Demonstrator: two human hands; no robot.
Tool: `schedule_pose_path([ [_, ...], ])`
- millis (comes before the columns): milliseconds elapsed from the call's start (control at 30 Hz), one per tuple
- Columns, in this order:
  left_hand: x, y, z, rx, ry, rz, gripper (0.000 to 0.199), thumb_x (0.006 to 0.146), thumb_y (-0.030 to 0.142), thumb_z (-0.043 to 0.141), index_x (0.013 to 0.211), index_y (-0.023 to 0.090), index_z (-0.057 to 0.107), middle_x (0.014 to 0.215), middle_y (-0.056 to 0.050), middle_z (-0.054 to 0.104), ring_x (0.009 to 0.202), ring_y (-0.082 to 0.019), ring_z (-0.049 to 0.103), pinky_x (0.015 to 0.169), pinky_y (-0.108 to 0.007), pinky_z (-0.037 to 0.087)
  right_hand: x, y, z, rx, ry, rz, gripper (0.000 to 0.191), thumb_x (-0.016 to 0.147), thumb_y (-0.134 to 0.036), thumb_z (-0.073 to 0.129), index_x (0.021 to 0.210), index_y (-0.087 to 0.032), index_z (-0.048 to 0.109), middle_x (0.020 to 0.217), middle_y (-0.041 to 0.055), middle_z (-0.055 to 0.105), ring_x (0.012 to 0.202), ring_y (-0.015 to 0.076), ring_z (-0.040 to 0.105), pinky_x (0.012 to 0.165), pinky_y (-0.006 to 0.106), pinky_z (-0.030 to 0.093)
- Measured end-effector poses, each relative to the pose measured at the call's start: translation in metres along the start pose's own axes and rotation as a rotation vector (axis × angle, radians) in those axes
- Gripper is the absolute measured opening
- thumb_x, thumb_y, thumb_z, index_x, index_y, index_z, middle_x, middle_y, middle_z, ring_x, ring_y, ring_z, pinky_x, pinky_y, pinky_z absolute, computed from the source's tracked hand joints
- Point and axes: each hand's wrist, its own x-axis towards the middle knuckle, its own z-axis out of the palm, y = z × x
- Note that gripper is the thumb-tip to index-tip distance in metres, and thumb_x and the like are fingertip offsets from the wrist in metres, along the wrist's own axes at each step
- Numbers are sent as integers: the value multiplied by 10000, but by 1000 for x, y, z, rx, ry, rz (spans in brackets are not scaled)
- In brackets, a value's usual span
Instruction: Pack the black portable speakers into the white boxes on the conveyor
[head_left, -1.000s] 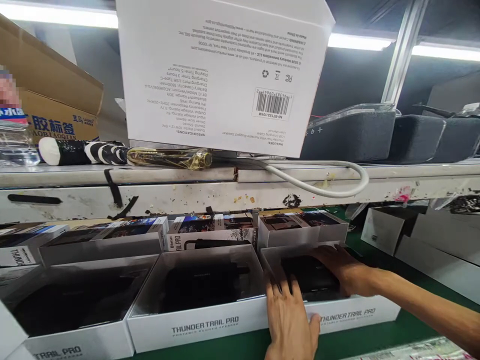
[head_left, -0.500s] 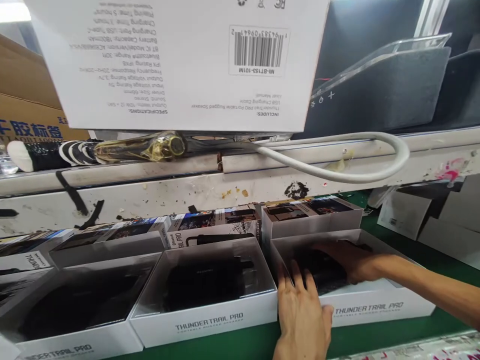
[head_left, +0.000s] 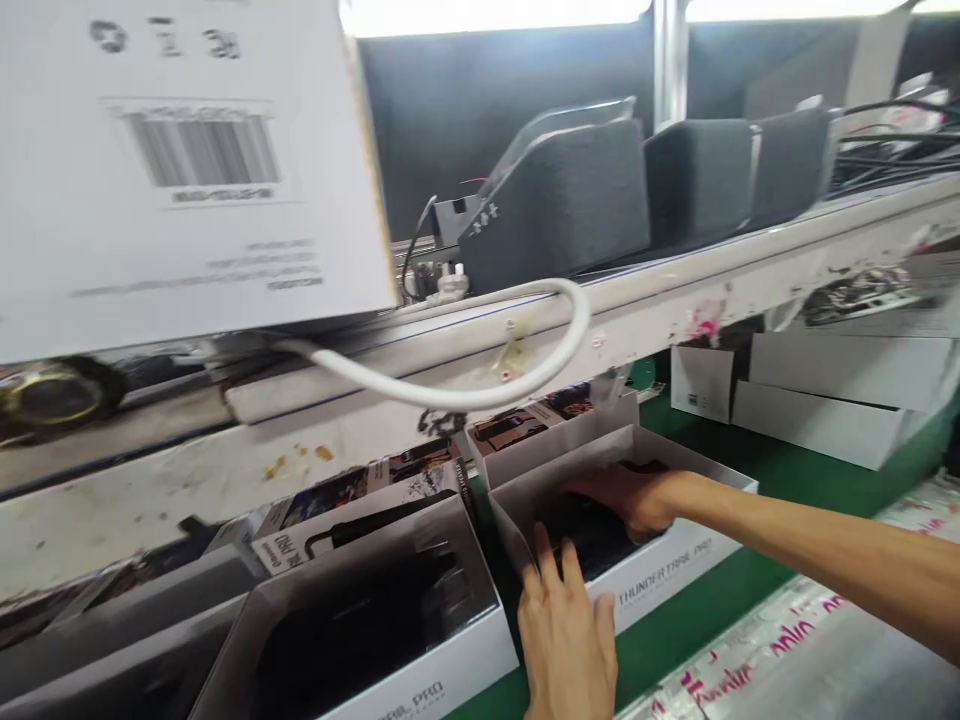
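A white open-topped box (head_left: pixel 667 578) printed THUNDER TRAIL PRO holds a black speaker (head_left: pixel 589 537) in a dark interior. My right hand (head_left: pixel 634 498) reaches down into it from the right, curled over the speaker; its fingertips are lost in shadow. Over the box's front left corner lies my left hand (head_left: pixel 564 625), fingers stretched out and spread, their tips inside the wall near the speaker, thumb apart on the right. To the left, a similar white box (head_left: pixel 420 690) holds another dark item (head_left: pixel 337 640) under clear plastic.
A green surface (head_left: pixel 690 440) carries the boxes. Above runs a stained white shelf edge (head_left: pixel 405 430) with a looping white cable (head_left: pixel 480 398), a large white carton (head_left: pixel 225 240) and dark grey blocks (head_left: pixel 570 200). More white boxes (head_left: pixel 825 410) stand at the right.
The view has swung right, so the boxes and shelf sit further left. Both hands stay at the same box, the right one still inside it.
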Motion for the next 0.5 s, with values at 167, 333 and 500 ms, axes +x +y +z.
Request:
schedule_pose_path([
  [167, 2, -6, 2, 45, 8, 19, 511, 1005, 351, 485, 1491, 195, 510, 1608, -139, 444, 1483, -411, 384, 1078, -517, 540, 10, -4, -4, -6, -99, -51, 1221, 503, 24, 769, 1613, -231, 329, 1641, 168, 322, 1514, 371, 298, 1253, 574, 193],
  [333, 3, -9, -4, 79, -30, 1, 531, 1004, 358, 470, 1509, 194, 493, 1610, -146, 441, 1458, -432, 413, 1063, -532, 548, 7, -21, -3, -51, -65, -9, 1233, 498, 50, 745, 1620, -231, 318, 1666, 170, 249, 1526, 465, 206, 1226, 695, 168],
  [500, 3, -10, -18, 111, -52, -22, 562, 992, 311, 478, 1533, 162, 456, 1618, -143, 430, 1467, -410, 409, 1100, -518, 518, -17, -40, -16, -36, 45, -9, 1171, 607, -64, 760, 1645, -224, 244, 1695, 162, 139, 1550, 414, 183, 1243, 619, 255],
])
